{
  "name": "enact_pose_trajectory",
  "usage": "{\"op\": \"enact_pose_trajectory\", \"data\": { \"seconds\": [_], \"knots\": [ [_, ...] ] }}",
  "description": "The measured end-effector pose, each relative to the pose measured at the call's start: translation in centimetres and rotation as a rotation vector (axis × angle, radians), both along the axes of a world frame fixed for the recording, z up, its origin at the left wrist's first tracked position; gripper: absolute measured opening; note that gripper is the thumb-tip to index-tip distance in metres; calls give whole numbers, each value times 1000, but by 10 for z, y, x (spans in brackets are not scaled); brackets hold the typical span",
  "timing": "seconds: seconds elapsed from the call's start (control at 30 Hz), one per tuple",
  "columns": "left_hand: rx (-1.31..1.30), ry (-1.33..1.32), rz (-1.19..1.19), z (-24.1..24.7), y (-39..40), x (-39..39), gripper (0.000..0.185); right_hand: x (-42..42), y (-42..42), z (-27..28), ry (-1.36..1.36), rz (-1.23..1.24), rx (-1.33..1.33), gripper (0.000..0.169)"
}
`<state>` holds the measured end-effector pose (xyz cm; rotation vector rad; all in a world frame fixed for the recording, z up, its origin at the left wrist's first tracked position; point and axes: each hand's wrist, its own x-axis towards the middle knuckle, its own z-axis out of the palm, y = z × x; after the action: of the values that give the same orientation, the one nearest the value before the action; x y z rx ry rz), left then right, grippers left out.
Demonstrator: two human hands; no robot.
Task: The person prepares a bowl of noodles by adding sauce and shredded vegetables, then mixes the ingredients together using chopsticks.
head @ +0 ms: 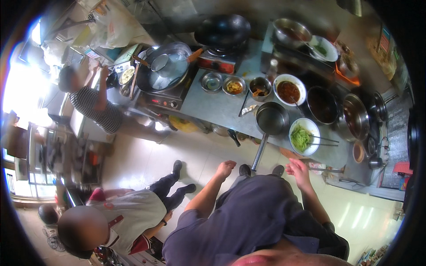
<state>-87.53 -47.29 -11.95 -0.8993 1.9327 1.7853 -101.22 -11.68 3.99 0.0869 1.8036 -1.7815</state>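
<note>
My left hand hangs in front of me with loosely curled fingers, left of the handle of a metal saucepan. To the right of that handle is my right hand, fingers partly bent, just below a white bowl of shredded green vegetable with chopsticks resting in it. Neither hand touches anything. The saucepan stands at the counter's front edge, its handle pointing towards me. Behind it are a metal pot with a little food, a white bowl of red sauce and a dark pot.
Along the metal counter are small metal bowls, a wok of cloudy liquid on an induction cooker, and a black wok on a burner. One person stands close on my left, another at the counter's far left.
</note>
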Motion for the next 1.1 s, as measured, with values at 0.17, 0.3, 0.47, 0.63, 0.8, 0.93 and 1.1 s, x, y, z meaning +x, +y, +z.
{"op": "enact_pose_trajectory", "data": {
  "seconds": [0.17,0.3,0.47,0.63,0.8,0.93,1.1],
  "knots": [
    [209,-32,-43,38,29,-36,37,3,0,0,-10,-11,6,37],
    [384,-66,-59,51,49,-54,42,3,2,-2,-10,-11,11,37],
    [602,-140,-60,67,63,-63,53,2,6,-3,9,-14,37,34],
    [736,-184,-82,65,72,-63,63,0,8,-5,13,-29,20,33],
    [779,-206,-9,59,71,-64,67,0,9,-6,13,-37,18,32],
    [744,-213,39,56,66,-61,71,-1,11,-9,14,-49,6,34],
    [704,-226,-96,51,80,-68,66,-8,10,-8,-4,-124,-42,32]
  ]
}}
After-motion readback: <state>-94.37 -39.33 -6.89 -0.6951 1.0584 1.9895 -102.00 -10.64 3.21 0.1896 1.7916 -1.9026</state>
